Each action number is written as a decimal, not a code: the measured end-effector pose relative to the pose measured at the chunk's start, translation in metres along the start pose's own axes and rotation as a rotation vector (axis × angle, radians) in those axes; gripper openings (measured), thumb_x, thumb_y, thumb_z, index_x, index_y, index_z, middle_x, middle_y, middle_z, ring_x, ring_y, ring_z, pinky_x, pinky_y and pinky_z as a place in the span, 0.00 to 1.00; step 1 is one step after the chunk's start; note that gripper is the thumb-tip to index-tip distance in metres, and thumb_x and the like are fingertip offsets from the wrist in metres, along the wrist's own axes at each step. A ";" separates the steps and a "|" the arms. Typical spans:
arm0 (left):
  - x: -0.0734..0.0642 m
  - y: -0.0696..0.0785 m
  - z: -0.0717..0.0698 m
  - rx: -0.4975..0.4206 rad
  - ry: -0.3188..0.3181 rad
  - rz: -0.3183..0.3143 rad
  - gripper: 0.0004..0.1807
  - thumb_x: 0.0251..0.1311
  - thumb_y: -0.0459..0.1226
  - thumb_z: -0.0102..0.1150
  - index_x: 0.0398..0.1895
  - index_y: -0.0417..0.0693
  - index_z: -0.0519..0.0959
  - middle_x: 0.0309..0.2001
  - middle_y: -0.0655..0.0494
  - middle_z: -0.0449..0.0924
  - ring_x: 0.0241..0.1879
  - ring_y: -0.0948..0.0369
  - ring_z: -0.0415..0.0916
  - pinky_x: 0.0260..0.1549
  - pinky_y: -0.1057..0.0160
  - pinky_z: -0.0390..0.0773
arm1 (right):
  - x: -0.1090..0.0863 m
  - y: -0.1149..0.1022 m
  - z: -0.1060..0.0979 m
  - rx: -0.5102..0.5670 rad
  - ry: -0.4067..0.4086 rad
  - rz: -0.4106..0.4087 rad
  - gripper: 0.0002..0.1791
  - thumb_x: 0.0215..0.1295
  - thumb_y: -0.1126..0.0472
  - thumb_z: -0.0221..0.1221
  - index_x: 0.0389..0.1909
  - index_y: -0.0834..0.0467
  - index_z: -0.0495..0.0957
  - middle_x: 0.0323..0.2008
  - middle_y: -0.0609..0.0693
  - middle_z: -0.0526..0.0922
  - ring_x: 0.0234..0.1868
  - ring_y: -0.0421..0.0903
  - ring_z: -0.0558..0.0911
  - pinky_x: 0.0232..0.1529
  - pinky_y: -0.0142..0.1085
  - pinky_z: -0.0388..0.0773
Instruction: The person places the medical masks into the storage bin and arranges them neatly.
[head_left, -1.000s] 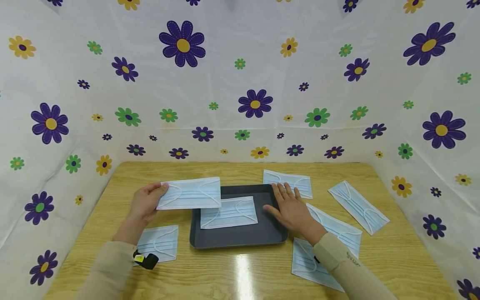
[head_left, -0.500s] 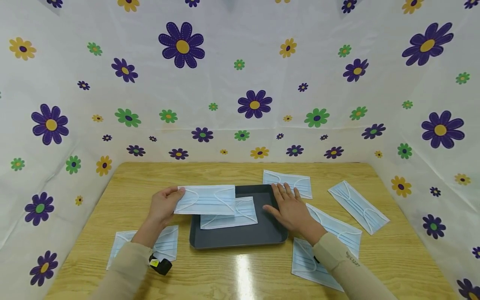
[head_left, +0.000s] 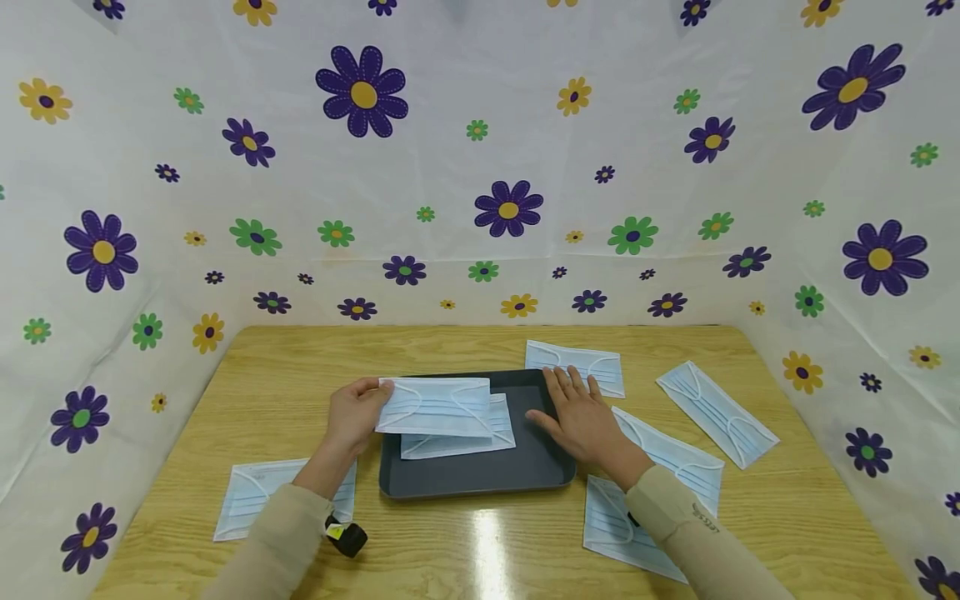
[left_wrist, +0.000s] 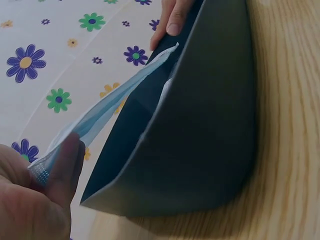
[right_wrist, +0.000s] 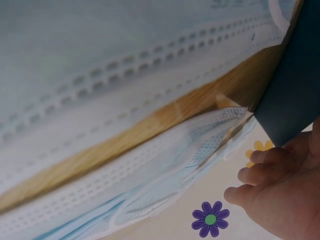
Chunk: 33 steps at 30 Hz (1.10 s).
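My left hand (head_left: 358, 417) pinches the left end of a light blue face mask (head_left: 435, 407) between thumb and fingers. That mask is held over the left part of a dark grey tray (head_left: 480, 482). Beneath it a second mask (head_left: 504, 423) lies in the tray, partly covered. In the left wrist view the held mask (left_wrist: 107, 107) slants from the fingers above the tray's wall (left_wrist: 200, 130). My right hand (head_left: 588, 421) rests with spread, straight fingers on the tray's right rim. In the right wrist view its fingers (right_wrist: 272, 172) lie against the dark tray side.
One mask (head_left: 251, 498) lies on the wooden table (head_left: 420, 550) at left, partly under my left forearm. Right of the tray lie several more: a back mask (head_left: 600, 367), a slanted one (head_left: 716, 414) and two overlapping near my right forearm (head_left: 701, 475). Flower-printed cloth (head_left: 442, 150) encloses the table.
My left hand has carried the pinched mask rightward and slightly nearer, so it now covers most of the mask in the tray. My right hand has stayed at the tray's rim.
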<state>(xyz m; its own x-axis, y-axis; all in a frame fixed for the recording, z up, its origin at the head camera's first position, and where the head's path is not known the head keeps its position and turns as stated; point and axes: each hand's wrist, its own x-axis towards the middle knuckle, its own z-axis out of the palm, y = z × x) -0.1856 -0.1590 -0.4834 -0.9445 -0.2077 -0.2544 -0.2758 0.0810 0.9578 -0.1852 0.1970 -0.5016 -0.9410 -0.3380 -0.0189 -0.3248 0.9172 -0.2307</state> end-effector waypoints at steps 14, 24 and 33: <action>0.000 -0.006 0.021 -0.007 -0.014 0.055 0.14 0.73 0.32 0.61 0.51 0.25 0.82 0.28 0.58 0.85 0.26 0.69 0.75 0.26 0.72 0.76 | -0.001 -0.001 -0.002 0.007 0.002 -0.011 0.49 0.79 0.35 0.50 0.84 0.65 0.50 0.82 0.68 0.56 0.84 0.67 0.52 0.81 0.68 0.48; -0.001 -0.006 0.026 0.047 -0.026 0.078 0.15 0.74 0.32 0.59 0.54 0.26 0.81 0.39 0.39 0.89 0.28 0.67 0.79 0.27 0.72 0.77 | -0.001 0.000 -0.002 0.015 0.006 -0.009 0.49 0.79 0.34 0.50 0.84 0.65 0.50 0.82 0.68 0.56 0.84 0.67 0.51 0.80 0.68 0.48; -0.004 -0.003 0.028 0.116 -0.058 0.102 0.19 0.75 0.34 0.58 0.58 0.24 0.79 0.51 0.29 0.86 0.38 0.61 0.84 0.33 0.71 0.81 | -0.001 0.001 0.000 0.017 -0.001 -0.009 0.48 0.80 0.35 0.50 0.84 0.65 0.49 0.82 0.68 0.56 0.84 0.67 0.51 0.80 0.68 0.48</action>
<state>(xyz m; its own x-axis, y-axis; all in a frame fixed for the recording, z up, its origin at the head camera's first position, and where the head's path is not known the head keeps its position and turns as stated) -0.1862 -0.1311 -0.4888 -0.9764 -0.1365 -0.1671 -0.1936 0.2116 0.9580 -0.1844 0.1981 -0.5013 -0.9378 -0.3468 -0.0172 -0.3320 0.9102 -0.2474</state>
